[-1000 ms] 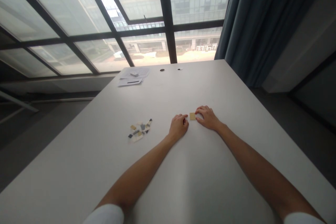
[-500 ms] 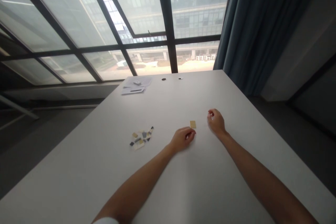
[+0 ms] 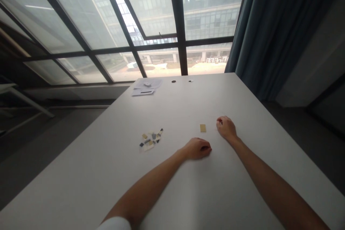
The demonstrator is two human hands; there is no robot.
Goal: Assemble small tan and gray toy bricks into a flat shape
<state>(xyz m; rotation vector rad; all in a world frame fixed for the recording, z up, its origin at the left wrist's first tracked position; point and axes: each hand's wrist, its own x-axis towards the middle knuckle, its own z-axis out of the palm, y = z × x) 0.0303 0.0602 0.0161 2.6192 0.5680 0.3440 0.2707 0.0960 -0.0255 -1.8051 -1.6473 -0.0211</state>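
A small tan studded toy-brick plate [image 3: 203,128] lies flat on the white table. My left hand [image 3: 198,148] rests on the tabletop just in front of it, apart from the plate, with its fingers curled in toward the thumb. To the right of the plate is my right hand [image 3: 226,128], also on the table and not touching the plate. Its fingers are bent inward in a loose closed curl. Nothing shows in either hand. Off to the left lies a loose pile of small bricks [image 3: 150,142] in tan, grey, dark and pale colours.
Papers [image 3: 143,92] with a small white object [image 3: 147,84] on top lie at the table's far left corner. A round dark grommet [image 3: 174,81] sits near the far edge. Beyond stand windows and a blue curtain [image 3: 258,32]. Another white table [image 3: 27,99] is at far left.
The camera view has shifted slightly, moving the scene to the right. My left hand has drawn back toward me, away from the tan plate, which is now fully seen. My right hand has moved slightly nearer.
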